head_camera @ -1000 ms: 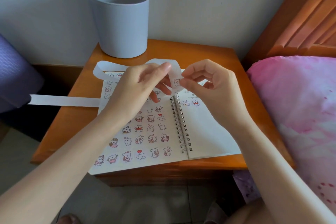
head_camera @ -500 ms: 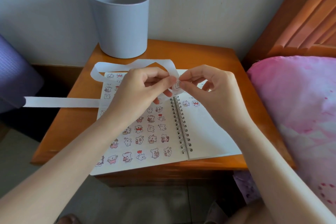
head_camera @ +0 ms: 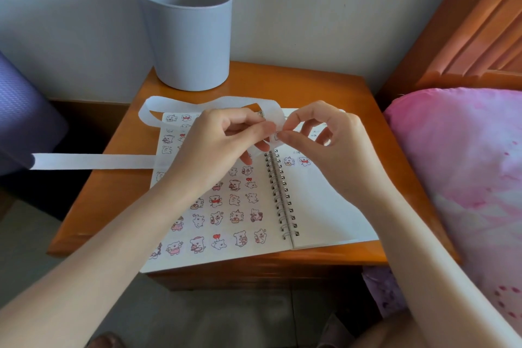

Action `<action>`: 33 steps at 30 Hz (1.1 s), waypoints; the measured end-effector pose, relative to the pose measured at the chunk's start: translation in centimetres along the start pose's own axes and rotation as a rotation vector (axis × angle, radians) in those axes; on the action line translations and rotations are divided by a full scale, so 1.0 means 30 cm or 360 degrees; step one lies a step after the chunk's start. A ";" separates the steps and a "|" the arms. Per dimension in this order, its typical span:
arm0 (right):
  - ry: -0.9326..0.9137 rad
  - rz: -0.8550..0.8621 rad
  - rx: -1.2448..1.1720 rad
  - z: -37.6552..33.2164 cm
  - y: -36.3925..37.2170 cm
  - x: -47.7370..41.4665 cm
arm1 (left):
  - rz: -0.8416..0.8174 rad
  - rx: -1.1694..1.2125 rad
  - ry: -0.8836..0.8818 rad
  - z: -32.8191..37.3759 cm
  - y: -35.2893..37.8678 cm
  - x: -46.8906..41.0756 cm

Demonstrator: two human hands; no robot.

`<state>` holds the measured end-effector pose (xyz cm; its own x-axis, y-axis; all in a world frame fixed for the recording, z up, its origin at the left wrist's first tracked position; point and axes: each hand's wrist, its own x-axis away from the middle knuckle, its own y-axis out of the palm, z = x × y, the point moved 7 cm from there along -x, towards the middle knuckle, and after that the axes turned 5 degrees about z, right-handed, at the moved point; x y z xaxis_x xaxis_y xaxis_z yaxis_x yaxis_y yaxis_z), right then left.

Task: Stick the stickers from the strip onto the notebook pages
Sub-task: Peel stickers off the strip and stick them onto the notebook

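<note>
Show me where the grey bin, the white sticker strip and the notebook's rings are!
grey bin point(head_camera: 195, 45): head view, on its front wall.
white sticker strip point(head_camera: 93, 161): head view, on its flat stretch, far left.
notebook's rings point(head_camera: 282, 195): head view, on the middle of the spiral.

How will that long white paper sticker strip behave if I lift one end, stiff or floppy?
Probably floppy: the long white paper sticker strip curls into a loop by the open spiral-bound notebook. Likely very light: the left hand and right hand hold it by fingertip pinches. Its tail overhangs the orange wooden table, so it may trail or slide.
</note>
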<state>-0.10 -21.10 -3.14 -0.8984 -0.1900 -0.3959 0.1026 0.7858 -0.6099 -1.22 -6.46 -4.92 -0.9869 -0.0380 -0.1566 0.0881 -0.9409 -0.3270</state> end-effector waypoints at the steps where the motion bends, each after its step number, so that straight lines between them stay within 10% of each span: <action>1: -0.0014 0.0000 0.0008 -0.001 -0.001 0.000 | 0.0008 0.0005 -0.0010 -0.004 -0.002 -0.002; 10: -0.0042 0.0094 -0.0134 -0.014 -0.062 -0.002 | 0.0065 0.0113 -0.0091 -0.022 -0.014 -0.010; 20: 0.0802 -0.0224 -0.0007 0.191 -0.107 0.018 | 0.0077 0.0034 -0.0019 -0.008 -0.021 -0.008; 33: 0.0815 -0.0259 0.0003 0.213 -0.077 0.023 | 0.0080 0.0009 -0.0011 -0.002 -0.019 -0.006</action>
<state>1.75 -26.81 -6.38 -0.9960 0.0027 0.0892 -0.0550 0.7691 -0.6367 -1.08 -5.89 -4.76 -0.9821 -0.0878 -0.1665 0.1371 -0.9396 -0.3137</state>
